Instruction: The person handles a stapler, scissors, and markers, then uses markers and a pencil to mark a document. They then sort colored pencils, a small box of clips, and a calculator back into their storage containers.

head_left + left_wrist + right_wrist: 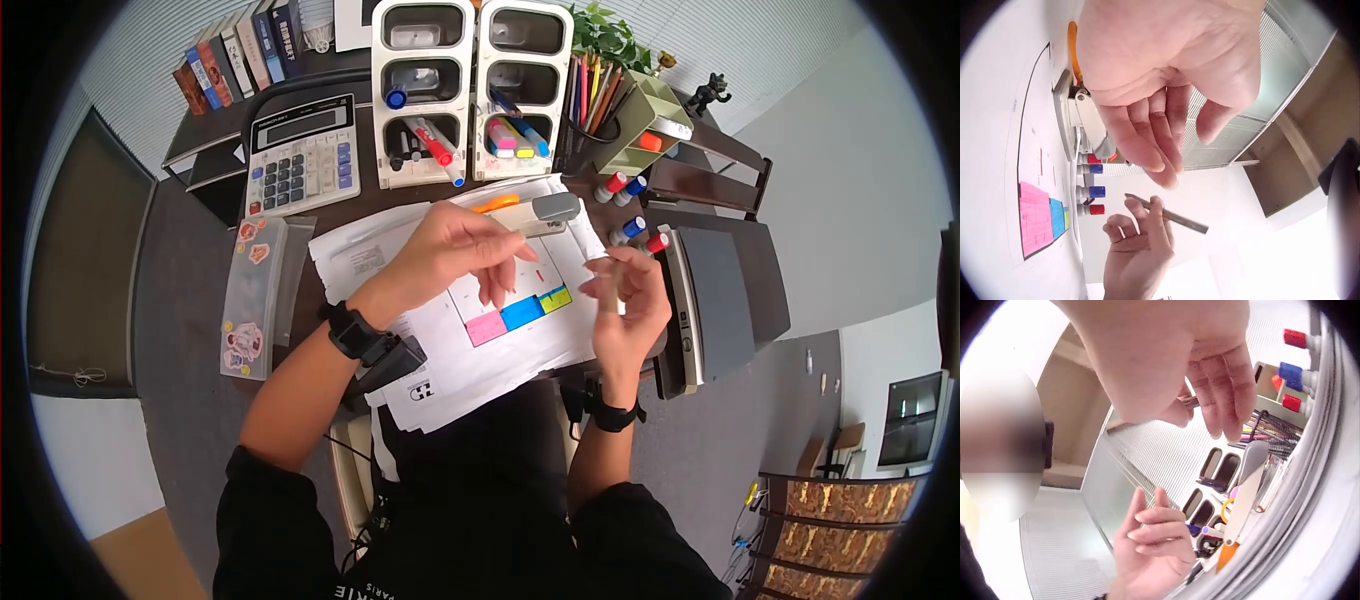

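Note:
My right hand [630, 310] is raised over the right edge of the papers, pinching a short brown pencil [1175, 219] between thumb and fingers; its pointed end faces left in the left wrist view. Over the sheet hangs my left hand [455, 255], fingers loosely bent and holding nothing. Beneath both hands lies a white paper [440, 330] with an outlined drawing, partly coloured in pink [487, 328], blue [521, 313] and yellow-green [555, 299]. A grey and white stapler [540, 216] rests at the paper's top, beside an orange object [497, 203], just beyond the left hand.
Markers with red and blue caps [628, 229] stand right of the papers, near a dark grey machine [715, 300]. Behind are white pen holders [423, 165], a pencil cup [590, 110] and a calculator [303, 160]. A stickered clear box [255, 300] sits left.

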A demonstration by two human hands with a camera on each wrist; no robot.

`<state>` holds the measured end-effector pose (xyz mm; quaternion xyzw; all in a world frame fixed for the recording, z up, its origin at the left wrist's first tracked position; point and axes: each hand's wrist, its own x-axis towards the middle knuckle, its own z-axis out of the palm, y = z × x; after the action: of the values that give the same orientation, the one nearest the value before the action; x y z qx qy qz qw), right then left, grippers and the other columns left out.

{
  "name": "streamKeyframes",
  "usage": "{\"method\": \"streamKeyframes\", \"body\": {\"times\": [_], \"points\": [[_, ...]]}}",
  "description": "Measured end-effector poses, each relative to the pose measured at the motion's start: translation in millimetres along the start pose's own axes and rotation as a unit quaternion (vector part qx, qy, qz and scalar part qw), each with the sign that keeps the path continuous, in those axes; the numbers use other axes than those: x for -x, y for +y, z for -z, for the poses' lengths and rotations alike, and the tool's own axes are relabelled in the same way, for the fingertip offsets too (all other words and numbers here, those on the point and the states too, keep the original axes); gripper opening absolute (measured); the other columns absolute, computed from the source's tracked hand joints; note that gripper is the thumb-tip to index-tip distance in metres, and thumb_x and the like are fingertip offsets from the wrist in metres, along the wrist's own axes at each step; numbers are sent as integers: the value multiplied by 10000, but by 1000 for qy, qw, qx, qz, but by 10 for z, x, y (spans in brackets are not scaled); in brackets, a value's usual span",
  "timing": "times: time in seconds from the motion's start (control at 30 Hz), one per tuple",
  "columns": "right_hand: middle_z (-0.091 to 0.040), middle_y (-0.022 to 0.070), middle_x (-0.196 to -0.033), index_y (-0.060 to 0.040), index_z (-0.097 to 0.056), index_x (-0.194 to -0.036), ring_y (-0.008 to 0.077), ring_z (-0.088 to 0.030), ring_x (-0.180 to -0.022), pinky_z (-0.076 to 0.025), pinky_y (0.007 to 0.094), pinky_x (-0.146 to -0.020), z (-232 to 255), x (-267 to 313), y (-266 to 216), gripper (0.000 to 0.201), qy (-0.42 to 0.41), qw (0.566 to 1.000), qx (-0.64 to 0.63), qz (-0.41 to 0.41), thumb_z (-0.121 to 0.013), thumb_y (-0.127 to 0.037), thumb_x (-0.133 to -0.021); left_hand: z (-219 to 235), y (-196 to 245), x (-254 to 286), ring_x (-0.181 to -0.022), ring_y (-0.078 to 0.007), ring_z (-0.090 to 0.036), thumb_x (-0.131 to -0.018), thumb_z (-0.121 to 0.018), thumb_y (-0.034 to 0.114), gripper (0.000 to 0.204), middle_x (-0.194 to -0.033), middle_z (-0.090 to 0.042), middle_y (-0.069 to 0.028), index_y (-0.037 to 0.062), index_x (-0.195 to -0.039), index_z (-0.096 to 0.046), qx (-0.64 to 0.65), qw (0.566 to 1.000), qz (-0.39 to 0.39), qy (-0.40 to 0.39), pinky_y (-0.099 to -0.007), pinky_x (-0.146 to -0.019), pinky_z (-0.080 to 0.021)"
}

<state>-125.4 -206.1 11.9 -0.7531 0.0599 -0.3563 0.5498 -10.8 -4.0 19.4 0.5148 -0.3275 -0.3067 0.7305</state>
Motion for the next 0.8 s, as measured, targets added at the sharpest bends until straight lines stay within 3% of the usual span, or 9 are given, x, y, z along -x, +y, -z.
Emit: {"method": "streamKeyframes", "body": {"times": [0.07,0.13,0.17,0.43,0.63,0.8], "points": [[-700,126,-865,40,-626,-1099,165,-670,-660,-533,282,-608,96,30,27,168,-23,997,-66,-32,-619,-53,-959,56,-27,-22,-540,-157,-634,-1016,-562,200,331,-682,-650,-102,-107,-999,-687,13,1000,4,20,-252,-488,-485],[-700,145,-880,60,-633,-1148,159,-653,-636,-513,263,-607,130,84,96,216,-65,959,-234,-147,-624,-61,-969,109,-51,-47,-522,-146,-614,-1014,-566,201,330,-658,-636,-91,-104,-986,-687,28,999,9,41,-249,-481,-471],[-702,141,-880,67,-642,-1172,152,-637,-620,-501,266,-600,131,126,186,242,-75,953,-243,-163,-636,-67,-970,120,-50,-56,-513,-136,-603,-1013,-570,203,328,-637,-623,-79,-101,-977,-689,-19,998,22,58,-245,-475,-461],[-695,118,-849,76,-645,-1060,141,-644,-644,-504,261,-601,145,126,262,146,-116,972,-154,-134,-642,-33,-963,186,-112,-90,-492,-84,-611,-986,-625,191,297,-586,-619,-28,-65,-865,-713,-184,975,123,32,-204,-447,-454],[-682,121,-868,59,-581,-1051,132,-659,-668,-524,245,-601,137,115,372,130,-121,974,-150,-119,-641,21,-942,170,-99,-97,-496,-98,-628,-987,-618,181,294,-583,-627,-41,-65,-856,-711,-188,972,131,43,-200,-446,-461],[-675,116,-842,57,-572,-1036,130,-655,-636,-517,241,-558,133,114,402,132,-79,977,-150,-126,-651,23,-935,200,-124,-118,-495,-109,-633,-985,-614,163,279,-589,-632,-52,-68,-861,-709,-182,975,123,44,-208,-444,-463]]}}
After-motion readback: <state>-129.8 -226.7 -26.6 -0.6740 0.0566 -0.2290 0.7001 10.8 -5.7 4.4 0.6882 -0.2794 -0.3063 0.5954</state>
